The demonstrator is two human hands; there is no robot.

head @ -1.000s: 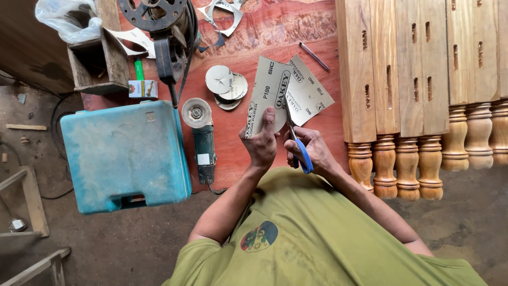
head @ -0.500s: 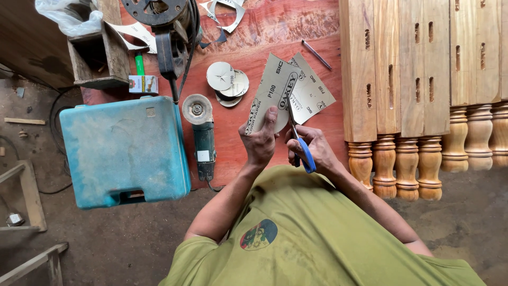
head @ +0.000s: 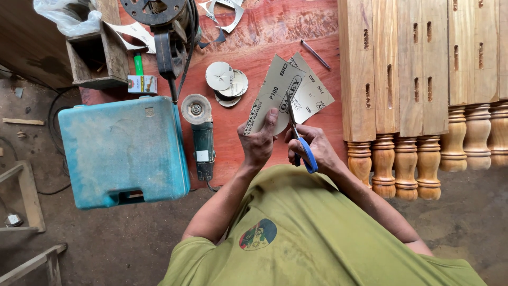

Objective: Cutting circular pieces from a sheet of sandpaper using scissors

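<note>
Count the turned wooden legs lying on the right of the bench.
6 turned ends show, side by side along the bench's near edge: first, second, third, fourth, fifth, sixth. A seventh is cut by the frame edge; more may lie beyond.

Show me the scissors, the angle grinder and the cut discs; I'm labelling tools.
scissors (head: 305, 155), head view, on the blue handle.
angle grinder (head: 204, 143), head view, on its green body.
cut discs (head: 227, 85), head view, on the stack's middle.
</note>
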